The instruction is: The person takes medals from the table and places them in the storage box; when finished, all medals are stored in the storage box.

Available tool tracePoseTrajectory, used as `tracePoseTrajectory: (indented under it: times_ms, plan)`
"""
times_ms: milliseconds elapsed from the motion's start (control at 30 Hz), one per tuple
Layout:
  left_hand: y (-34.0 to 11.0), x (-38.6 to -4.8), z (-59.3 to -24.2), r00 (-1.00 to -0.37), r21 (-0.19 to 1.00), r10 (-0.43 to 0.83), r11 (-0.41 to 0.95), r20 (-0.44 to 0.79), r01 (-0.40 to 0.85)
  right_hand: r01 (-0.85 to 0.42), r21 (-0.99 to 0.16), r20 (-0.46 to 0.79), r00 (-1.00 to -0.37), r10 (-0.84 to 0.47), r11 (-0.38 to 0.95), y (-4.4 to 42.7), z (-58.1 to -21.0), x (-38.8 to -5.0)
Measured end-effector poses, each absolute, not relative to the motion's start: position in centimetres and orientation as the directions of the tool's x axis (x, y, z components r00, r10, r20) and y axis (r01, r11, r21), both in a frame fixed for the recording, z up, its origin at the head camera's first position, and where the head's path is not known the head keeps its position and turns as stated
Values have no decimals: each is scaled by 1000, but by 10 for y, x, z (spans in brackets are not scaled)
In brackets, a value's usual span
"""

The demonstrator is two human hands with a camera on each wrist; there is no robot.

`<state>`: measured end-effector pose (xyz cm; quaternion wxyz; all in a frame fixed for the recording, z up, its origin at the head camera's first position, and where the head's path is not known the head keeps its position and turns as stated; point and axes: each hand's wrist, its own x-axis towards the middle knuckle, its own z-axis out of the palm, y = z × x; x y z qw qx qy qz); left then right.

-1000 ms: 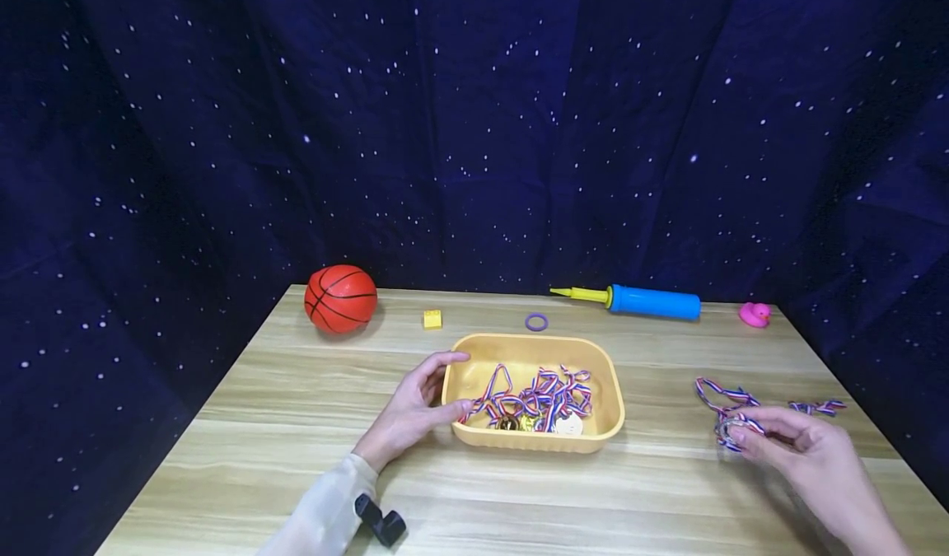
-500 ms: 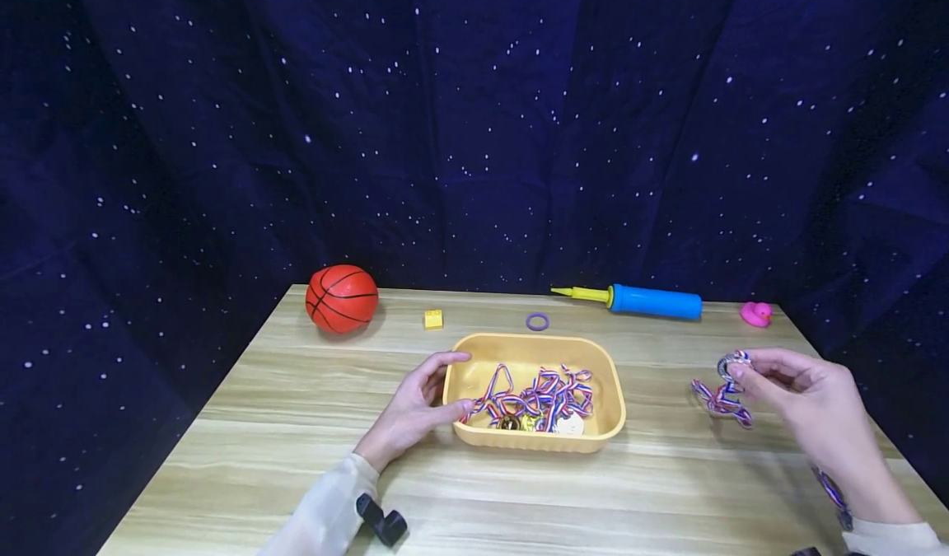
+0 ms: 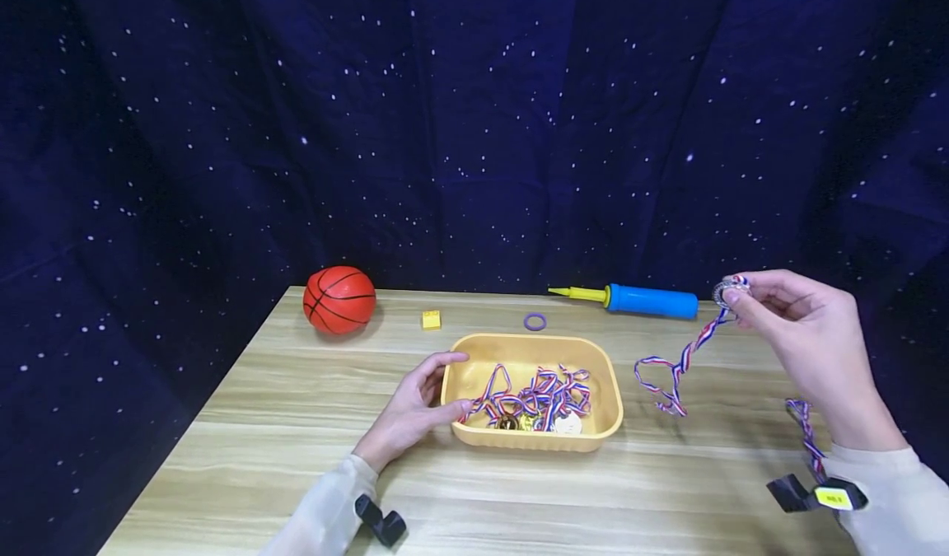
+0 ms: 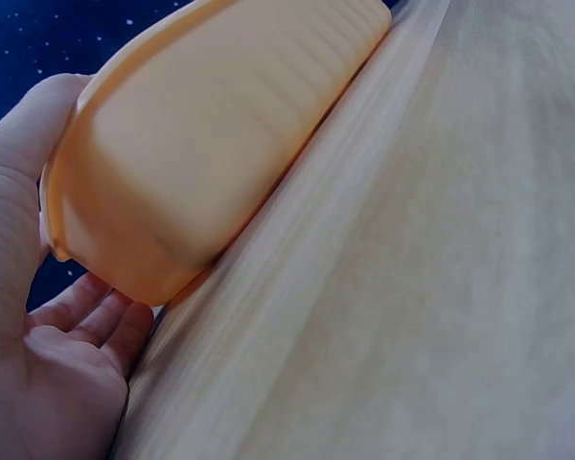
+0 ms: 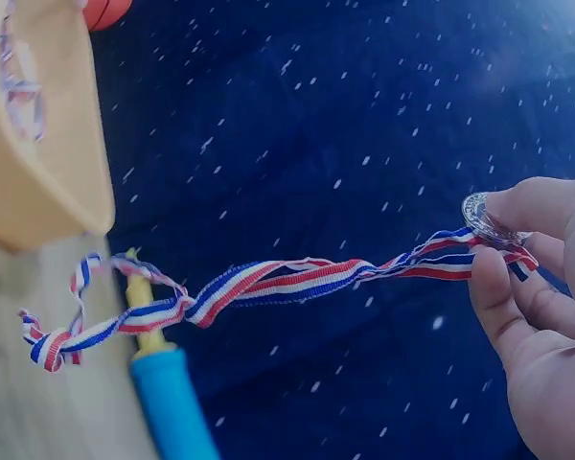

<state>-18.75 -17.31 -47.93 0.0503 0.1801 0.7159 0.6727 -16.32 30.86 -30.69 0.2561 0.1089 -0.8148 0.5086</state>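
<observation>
My left hand (image 3: 409, 414) grips the left end of a yellow plastic bin (image 3: 534, 439), its thumb over the near rim and a finger along the far one. Inside the bin lie several medals (image 3: 567, 423) with tangled red, white and blue ribbons (image 3: 549, 390). Raised above the table at the right, my right hand (image 3: 811, 342) pinches a silver medal (image 5: 481, 216) between thumb and fingers. Its knotted striped ribbon (image 5: 268, 283) hangs down toward the table. Another striped ribbon (image 3: 804, 428) shows beside my right wrist, partly hidden by the sleeve.
Along the table's back edge are a red basketball (image 3: 339, 300), a yellow toy block (image 3: 432, 320), a purple ring (image 3: 535, 322) and a blue hand pump (image 3: 652, 301) with a yellow nozzle. Behind them hangs a dark starry curtain (image 3: 474, 128). The wooden table (image 3: 519, 498) is light.
My right hand has lifted the medal up from near the table, and its ribbon now dangles at full length. The raised hand now hides the pink duck. My left hand and the bin have stayed put.
</observation>
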Motion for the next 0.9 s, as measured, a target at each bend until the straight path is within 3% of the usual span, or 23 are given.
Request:
tracePoseTrajectory:
  times_ms: [167, 433, 567, 767, 900]
  plan:
    - [-175, -188, -479, -929, 980, 325, 30, 176, 196, -500, -800, 550, -832, 73, 331, 290, -283, -174]
    - [-176, -189, -479, -928, 979, 326, 32, 182, 203, -632, -751, 649, -759, 39, 191, 254, -254, -189]
    - [-175, -189, -479, -926, 980, 333, 21, 179, 197, -651, -726, 670, -743, 15, 221, 239, -248, -193]
    - [-175, -190, -480, -924, 980, 335, 18, 182, 199, -668, -730, 671, -740, -37, 145, 219, -244, -198]
    - [-174, -190, -482, -926, 979, 333, 31, 179, 200, -650, -729, 654, -754, -61, 212, 210, -245, -198]
